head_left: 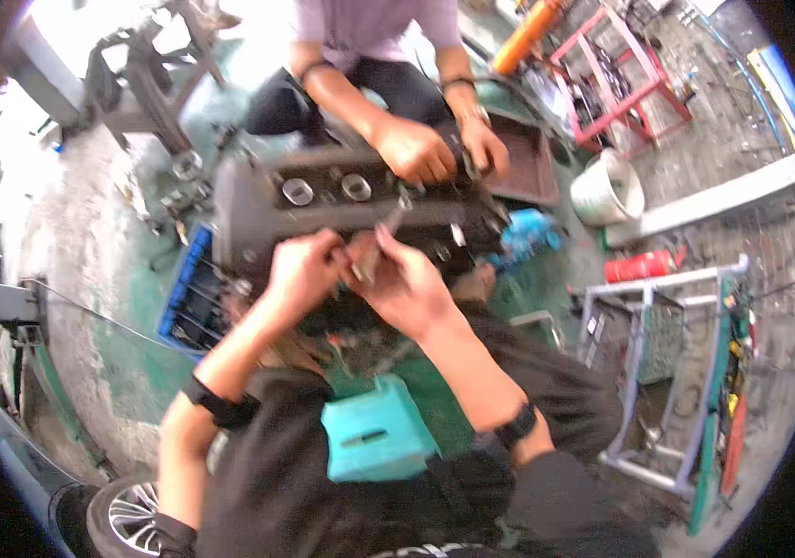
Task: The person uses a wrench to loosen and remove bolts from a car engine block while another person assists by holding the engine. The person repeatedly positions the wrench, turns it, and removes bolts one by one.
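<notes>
A dark engine with its cover [258,219] on lies in front of me, two round openings showing along its far side. Over its near edge, my left hand [302,277] is closed, fingertips pinched together beside my other hand. My right hand [408,286] is closed around a small brownish and metallic-looking piece [367,268], thumb pointing up. Motion blur hides what kind of part this is, and whether the left fingers also grip it. Across the engine, a co-worker's two hands [420,154] work at its far right corner; what they touch is unclear.
A turquoise step stool [379,432] sits below my forearms. Left of the engine is a blue crate [183,293]; to its right lie a bright blue bundle [529,235] and a brown tray [532,158]. Farther right stand a white bucket [607,189], red cylinder [639,266] and metal rack [644,372].
</notes>
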Available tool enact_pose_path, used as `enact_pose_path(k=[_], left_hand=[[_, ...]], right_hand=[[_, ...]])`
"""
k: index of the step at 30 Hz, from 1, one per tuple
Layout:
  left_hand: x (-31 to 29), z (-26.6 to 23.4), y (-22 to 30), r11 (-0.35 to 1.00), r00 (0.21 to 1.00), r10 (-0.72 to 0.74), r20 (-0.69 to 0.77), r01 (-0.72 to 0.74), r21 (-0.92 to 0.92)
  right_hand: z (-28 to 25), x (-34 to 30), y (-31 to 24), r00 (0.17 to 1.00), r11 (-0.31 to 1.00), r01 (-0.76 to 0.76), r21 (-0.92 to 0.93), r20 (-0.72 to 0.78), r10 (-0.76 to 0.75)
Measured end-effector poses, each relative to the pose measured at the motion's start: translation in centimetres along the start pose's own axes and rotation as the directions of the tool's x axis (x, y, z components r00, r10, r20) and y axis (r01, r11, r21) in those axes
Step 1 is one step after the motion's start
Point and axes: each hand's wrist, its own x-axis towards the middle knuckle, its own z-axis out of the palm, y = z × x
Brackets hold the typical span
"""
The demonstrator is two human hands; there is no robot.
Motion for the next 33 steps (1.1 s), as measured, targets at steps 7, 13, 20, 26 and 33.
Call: enact_pose_path(k=[7,13,20,26,33], left_hand=[[-0.4,-0.9,0.6,0.998,0.998,-0.06,0.033,0.06,0.003],[-0.4,-0.8,0.9,0.998,0.998,-0.062,0.002,0.062,-0.009],[-0.2,-0.9,1.3,0.991,0.989,-0.134,0.065,0.133,0.017],[-0.1,-0.9,1.5,0.989,0.987,-0.145,0.069,0.145,0.003],[-0.3,-0.2,0.4,0.998,0.999,-0.012,-0.041,0.014,0.064]], right_hand=[[-2.2,-7.6,-2.0,0.96,0.635,-0.206,-0.745,-0.279,-0.015],[-7.4,-11.3,-7.0,0.858,-0.156,-0.291,-0.944,-0.186,-0.478],[-7.6,-10.7,-11.4,0.868,-0.055,-0.253,-0.966,-0.202,-0.453],[-6.5,-10.5,-11.5,0.851,0.046,-0.332,-0.942,-0.32,-0.417],[-8.4,-9.8,-11.8,0.889,-0.128,-0.235,-0.963,-0.16,-0.429]])
